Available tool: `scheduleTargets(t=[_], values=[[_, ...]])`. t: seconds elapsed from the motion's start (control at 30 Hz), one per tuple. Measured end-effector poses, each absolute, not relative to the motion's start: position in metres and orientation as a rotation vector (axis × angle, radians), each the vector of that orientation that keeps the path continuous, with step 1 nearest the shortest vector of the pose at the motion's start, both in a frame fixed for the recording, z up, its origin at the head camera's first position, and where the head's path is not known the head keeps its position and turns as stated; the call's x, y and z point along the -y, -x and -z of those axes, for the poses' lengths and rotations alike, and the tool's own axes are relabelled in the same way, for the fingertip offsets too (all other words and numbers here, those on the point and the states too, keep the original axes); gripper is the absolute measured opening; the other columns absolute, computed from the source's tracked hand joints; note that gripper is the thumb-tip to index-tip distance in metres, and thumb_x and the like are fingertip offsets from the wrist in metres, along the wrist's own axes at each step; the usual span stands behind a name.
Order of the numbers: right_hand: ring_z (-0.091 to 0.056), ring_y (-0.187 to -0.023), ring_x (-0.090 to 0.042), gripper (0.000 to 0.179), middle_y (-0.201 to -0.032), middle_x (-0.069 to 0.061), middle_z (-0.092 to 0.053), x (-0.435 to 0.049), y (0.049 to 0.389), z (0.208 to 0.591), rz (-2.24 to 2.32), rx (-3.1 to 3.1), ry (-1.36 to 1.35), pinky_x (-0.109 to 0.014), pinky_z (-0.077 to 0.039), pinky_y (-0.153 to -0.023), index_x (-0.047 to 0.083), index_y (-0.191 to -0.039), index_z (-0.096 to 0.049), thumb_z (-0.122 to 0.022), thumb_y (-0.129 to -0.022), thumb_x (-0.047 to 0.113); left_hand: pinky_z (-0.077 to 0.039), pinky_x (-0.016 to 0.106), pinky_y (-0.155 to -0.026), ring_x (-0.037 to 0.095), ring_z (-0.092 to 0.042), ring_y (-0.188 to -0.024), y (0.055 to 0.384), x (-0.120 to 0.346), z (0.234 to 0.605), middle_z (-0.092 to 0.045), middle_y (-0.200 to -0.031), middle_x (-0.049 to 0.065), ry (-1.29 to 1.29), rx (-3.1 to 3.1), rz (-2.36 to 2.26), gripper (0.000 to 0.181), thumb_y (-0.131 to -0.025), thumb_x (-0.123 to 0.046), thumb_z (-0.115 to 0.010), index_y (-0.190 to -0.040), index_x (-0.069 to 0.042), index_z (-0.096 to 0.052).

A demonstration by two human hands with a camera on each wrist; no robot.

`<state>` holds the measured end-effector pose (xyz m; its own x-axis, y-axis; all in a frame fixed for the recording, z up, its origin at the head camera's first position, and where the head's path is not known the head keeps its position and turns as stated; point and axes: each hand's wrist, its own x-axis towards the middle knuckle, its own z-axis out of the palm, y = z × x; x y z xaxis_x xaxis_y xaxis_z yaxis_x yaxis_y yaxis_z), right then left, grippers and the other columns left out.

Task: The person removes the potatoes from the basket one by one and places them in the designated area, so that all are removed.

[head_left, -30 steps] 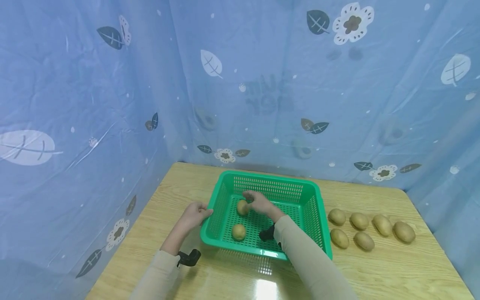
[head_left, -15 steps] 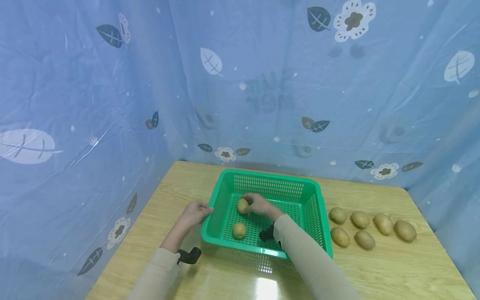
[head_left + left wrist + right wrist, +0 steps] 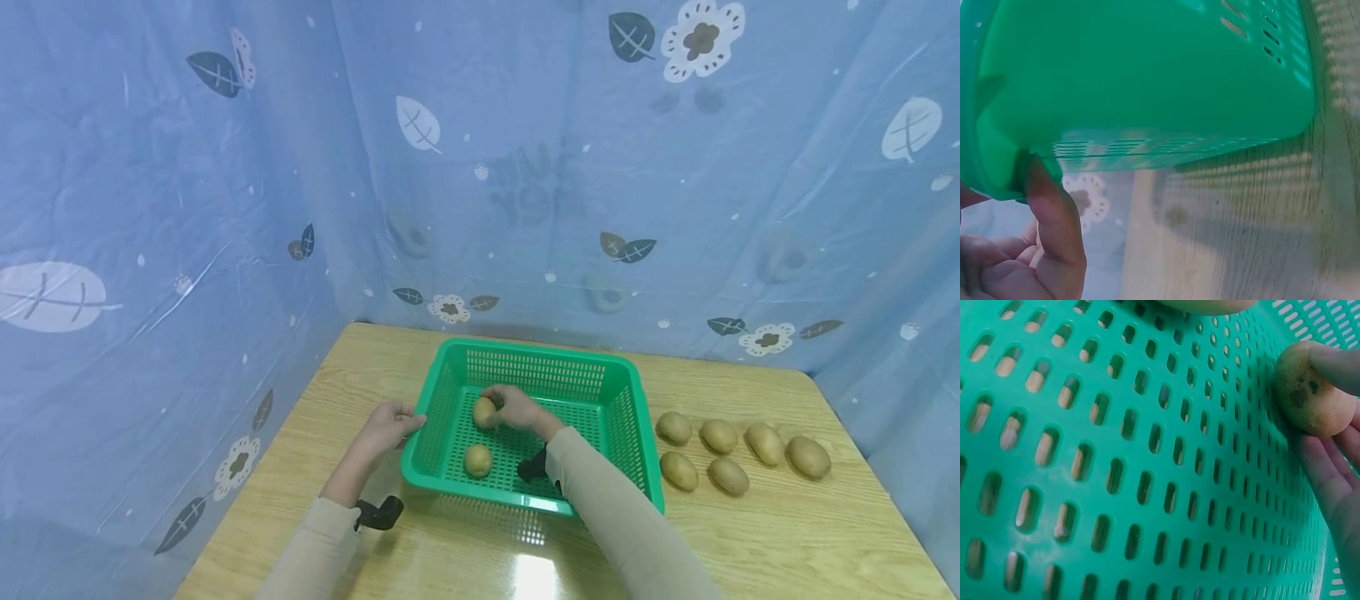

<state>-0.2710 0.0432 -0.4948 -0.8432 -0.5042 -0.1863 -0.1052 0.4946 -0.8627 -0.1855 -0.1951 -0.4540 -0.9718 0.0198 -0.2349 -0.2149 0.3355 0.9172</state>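
A green plastic basket (image 3: pixel 637 433) with slotted walls stands on the table. My left hand (image 3: pixel 386 429) pinches its left rim; in the left wrist view a finger (image 3: pixel 1054 219) hooks under the rim's edge. Inside the basket, my right hand (image 3: pixel 517 410) grips a potato (image 3: pixel 484 412) between thumb and fingers. The right wrist view shows this potato (image 3: pixel 1310 390) with dark blemishes on its skin, close over the slotted floor. A second potato (image 3: pixel 477 460) lies loose in the basket, nearer the front.
Several potatoes (image 3: pixel 718 436) lie in two rows on the wooden table (image 3: pixel 810 533), right of the basket. A blue patterned curtain (image 3: pixel 525 167) hangs behind the table and along its left side. Black wrist mounts (image 3: pixel 380 512) sit at both cuffs.
My right hand's fingers have closed around the potato at the back, having been spread over it a second ago. The left hand keeps its place on the rim.
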Motion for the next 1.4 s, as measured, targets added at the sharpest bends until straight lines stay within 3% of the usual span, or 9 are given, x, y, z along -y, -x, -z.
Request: scheduleTargets(t=[0.27,0.6,0.87,1.4], values=[[-0.054,-0.116,-0.030,0.058,-0.128,-0.013,-0.057,-0.049,0.280,0.493,1.342,-2.349,0.493,-0.044,-0.048,-0.091,0.002,-0.135,-0.049,-0.071,-0.082,0.007,-0.058,0.033,-0.072,0.022,-0.069,-0.082,0.187,0.195,0.454,-0.068,-0.095,0.020,0.142,-2.397,-1.715,0.028,-0.095,-0.011,-0.055,-0.113,0.011,-0.056],[-0.054,-0.115,-0.028,0.058,-0.125,-0.011,-0.059,-0.054,0.281,0.481,1.412,-2.360,0.532,-0.043,-0.049,-0.090,0.003,-0.136,-0.049,-0.070,-0.083,0.011,-0.058,0.032,-0.071,0.019,-0.068,-0.078,0.189,0.194,0.454,-0.069,-0.091,0.014,0.218,-2.410,-1.698,0.028,-0.094,-0.012,-0.056,-0.112,0.009,-0.059],[-0.048,-0.125,-0.029,0.060,-0.131,-0.006,-0.055,-0.059,0.273,0.458,1.500,-2.313,0.524,-0.051,-0.043,-0.097,0.011,-0.139,-0.047,-0.072,-0.084,0.018,-0.057,0.033,-0.073,0.019,-0.068,-0.079,0.187,0.194,0.455,-0.068,-0.093,0.016,0.205,-2.399,-1.705,0.028,-0.095,-0.012,-0.056,-0.112,0.010,-0.058],[-0.039,-0.133,-0.029,0.067,-0.141,-0.005,-0.047,-0.105,0.252,0.425,1.665,-2.330,0.471,-0.053,-0.039,-0.102,0.015,-0.142,-0.042,-0.072,-0.084,0.029,-0.057,0.034,-0.073,0.020,-0.068,-0.079,0.183,0.194,0.452,-0.069,-0.092,0.017,0.191,-2.422,-1.689,0.028,-0.095,-0.012,-0.056,-0.112,0.011,-0.059]])
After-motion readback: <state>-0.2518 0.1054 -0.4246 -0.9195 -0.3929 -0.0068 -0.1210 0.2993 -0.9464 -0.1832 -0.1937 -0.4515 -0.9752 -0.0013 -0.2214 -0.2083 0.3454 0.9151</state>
